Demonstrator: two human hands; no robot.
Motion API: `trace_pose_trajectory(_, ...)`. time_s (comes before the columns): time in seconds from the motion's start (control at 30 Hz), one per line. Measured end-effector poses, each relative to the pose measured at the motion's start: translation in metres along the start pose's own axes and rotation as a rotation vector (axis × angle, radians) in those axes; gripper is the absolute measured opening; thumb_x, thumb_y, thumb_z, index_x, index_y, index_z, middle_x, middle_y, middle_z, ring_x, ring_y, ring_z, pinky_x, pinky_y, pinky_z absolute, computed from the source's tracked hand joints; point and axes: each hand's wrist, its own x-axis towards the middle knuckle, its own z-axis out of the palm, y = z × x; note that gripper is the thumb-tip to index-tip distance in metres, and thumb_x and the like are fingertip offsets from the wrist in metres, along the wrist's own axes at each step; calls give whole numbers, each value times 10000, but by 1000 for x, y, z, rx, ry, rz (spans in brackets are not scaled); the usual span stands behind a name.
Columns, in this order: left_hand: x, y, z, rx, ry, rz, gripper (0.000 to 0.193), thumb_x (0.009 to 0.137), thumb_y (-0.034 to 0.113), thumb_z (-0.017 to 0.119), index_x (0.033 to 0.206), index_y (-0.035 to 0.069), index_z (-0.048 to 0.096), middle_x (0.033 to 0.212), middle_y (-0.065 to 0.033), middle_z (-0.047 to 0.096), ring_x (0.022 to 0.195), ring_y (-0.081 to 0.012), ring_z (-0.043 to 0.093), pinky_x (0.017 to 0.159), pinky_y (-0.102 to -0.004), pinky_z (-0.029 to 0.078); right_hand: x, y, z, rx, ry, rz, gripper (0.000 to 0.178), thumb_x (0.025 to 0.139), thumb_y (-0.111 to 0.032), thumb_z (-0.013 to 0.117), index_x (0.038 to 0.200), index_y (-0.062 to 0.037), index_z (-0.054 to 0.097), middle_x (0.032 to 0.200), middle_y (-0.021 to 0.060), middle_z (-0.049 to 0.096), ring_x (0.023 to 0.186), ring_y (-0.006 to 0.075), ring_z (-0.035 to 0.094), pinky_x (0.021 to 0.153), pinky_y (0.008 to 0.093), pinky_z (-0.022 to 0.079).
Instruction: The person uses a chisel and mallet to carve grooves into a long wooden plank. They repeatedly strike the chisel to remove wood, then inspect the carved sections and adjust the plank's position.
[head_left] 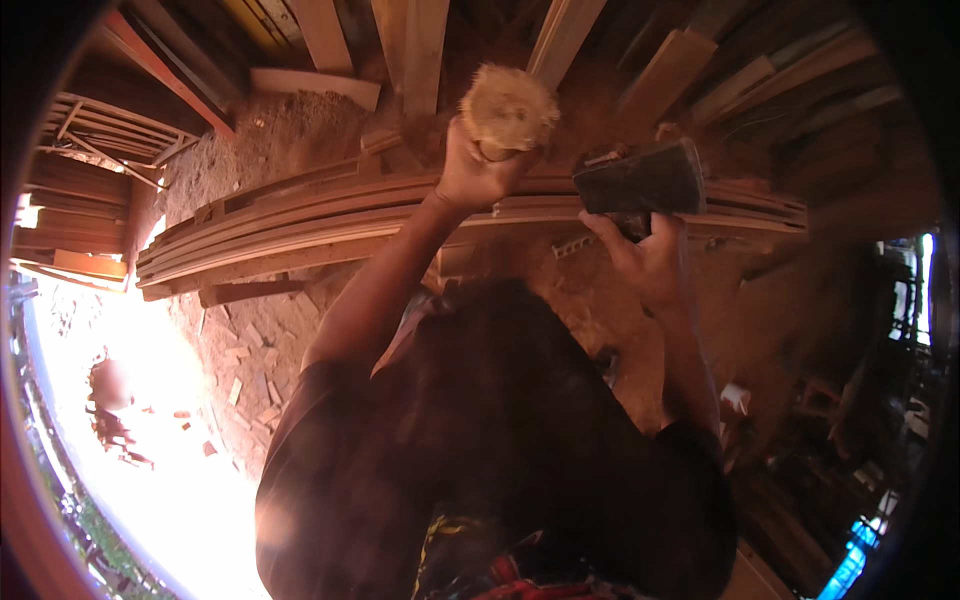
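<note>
L hand (480, 180) was clenched round the lower part of a round straw-colored pc (510, 105), ragged-edged & motion-blurred; exact kind couldn't be told. That pc was in view at the far edge of the plank stack (540, 208), abt mid-length.

R hand (645, 255) was grasping a dark blocky tool (640, 182) from its underside, thumb on the L of the grip, fingers partly hidden. The tool overlapped the R part of the plank stack in view; whether it touched the planks couldn't be told. Both hands were well apart, L one nearer the stack's middle, R one toward its R end.

Re writing: any marks on the tool's dark face were too blurred to read. Yellow & red bits on the dark clothing (500, 420), well to the near side of the stack, were unclear too – print or trim, couldn't tell.

Other stuff: long boards (410, 50) lay beyond the stack's far side; a slatted rack (115, 130) was past its L end, farther back. Small wood scraps (255, 385) were scattered on the ground, near side of the stack's L part. A holed block (573, 246) sat just near-side of its middle. Sunlit ground (200, 500) glared nearer the wearer, L of the scraps, washed out.
</note>
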Motion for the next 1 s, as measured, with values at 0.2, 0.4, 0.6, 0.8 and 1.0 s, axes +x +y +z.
trace_pose_trajectory(0.2,10,-1,-1,-21,12,-50,123,884,90,796,977,15,765,853,-6,761,805,-66,691,688,-288,567,47,-93,-39,-172,396,-97,229,916,-240,898,892,-52,771,848,43,774,740,90,696,686,271,542)
trace_pose_trajectory(0.4,15,-8,-4,-27,11,-24,89,926,94,762,925,13,727,802,15,703,747,-50,634,634,-289,525,63,-179,-27,-484,285,26,310,949,-231,805,775,12,722,736,141,725,712,228,709,664,359,532)
trace_pose_trajectory(0.6,5,-20,-12,-62,-24,-130,130,933,115,762,903,8,696,787,18,675,710,-59,588,620,-293,498,70,-115,-18,-877,-84,-293,348,909,-260,815,943,63,691,857,261,706,780,353,724,685,464,534)
trace_pose_trajectory(0.8,12,-20,-1,-80,-23,-181,162,935,135,773,894,7,682,782,12,673,704,-69,591,625,-294,505,69,-198,-47,-506,385,-234,319,948,-276,817,779,-16,743,674,88,669,645,188,626,600,373,499)
trace_pose_trajectory(1.0,24,-18,-12,-55,33,-123,152,935,137,782,906,11,703,782,14,683,706,-72,616,618,-308,523,96,-80,-1,-707,-93,-226,331,930,-280,763,990,40,711,901,273,737,855,435,731,774,491,577)
